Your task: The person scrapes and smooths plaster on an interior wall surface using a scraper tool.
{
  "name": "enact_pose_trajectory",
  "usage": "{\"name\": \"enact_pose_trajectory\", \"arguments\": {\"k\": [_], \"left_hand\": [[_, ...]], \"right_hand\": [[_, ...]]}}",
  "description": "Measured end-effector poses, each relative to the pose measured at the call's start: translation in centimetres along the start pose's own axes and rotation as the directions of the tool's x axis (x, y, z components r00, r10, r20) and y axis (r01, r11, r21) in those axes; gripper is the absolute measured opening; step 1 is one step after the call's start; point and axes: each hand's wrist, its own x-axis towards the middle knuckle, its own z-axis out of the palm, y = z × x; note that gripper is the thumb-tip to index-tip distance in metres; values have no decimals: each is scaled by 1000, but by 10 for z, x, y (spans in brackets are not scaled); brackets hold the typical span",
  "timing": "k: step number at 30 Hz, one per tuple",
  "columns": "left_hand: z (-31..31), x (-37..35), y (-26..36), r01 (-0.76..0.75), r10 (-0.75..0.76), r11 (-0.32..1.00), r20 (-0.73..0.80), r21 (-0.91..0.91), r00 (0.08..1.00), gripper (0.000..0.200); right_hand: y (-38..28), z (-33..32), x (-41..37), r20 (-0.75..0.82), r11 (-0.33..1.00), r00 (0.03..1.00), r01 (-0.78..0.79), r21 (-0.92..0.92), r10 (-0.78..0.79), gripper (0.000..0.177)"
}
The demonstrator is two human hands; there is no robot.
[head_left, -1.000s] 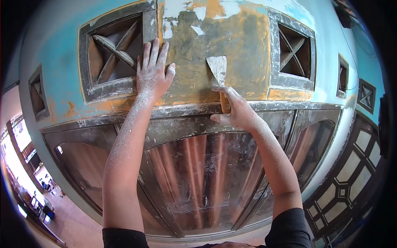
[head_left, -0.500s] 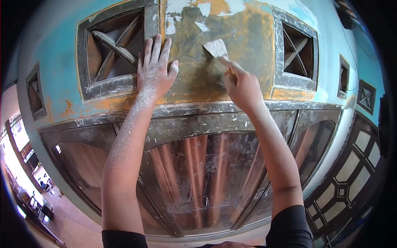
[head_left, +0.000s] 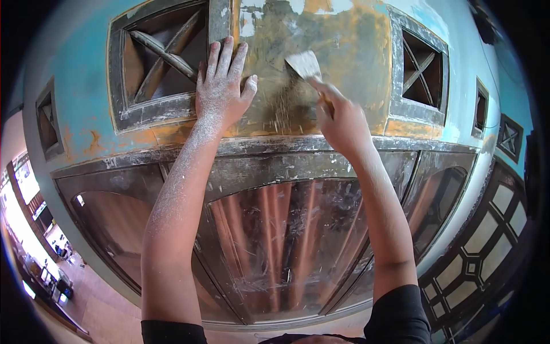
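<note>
My right hand (head_left: 348,123) is closed around the handle of a putty knife (head_left: 305,64). Its wide, whitish blade lies against a bare brown and ochre wall panel (head_left: 344,51), angled up and to the left. Below the blade, fine flakes streak down the panel. Left of the knife, my left hand (head_left: 224,89) rests with spread fingers on the wall beside a dark wooden vent frame (head_left: 154,117). White dust coats that hand and its forearm. Remnants of white paint (head_left: 247,24) cling near the panel's top.
A second vent with crossed slats (head_left: 421,66) sits to the right. Beneath the panel runs a worn wooden ledge (head_left: 275,146), above glazed panes (head_left: 286,246) with reddish curtains behind. A dark patterned door (head_left: 481,246) stands at far right.
The white paint patch above the blade has come off, and flakes now fall beneath it. The putty knife remains at nearly the same spot, while the view has shifted slightly.
</note>
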Motion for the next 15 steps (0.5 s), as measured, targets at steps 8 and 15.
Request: {"name": "enact_pose_trajectory", "arguments": {"k": [8,15], "left_hand": [[0,-1,1,14,-14,1000,14,-3,1000,70],[0,-1,1,19,-19,1000,4,-1,1000,70]], "right_hand": [[14,-8,-15,-68,998,995,65,-24,-67,46],[6,-5,-4,-62,999,997,38,-11,-38,41]]}}
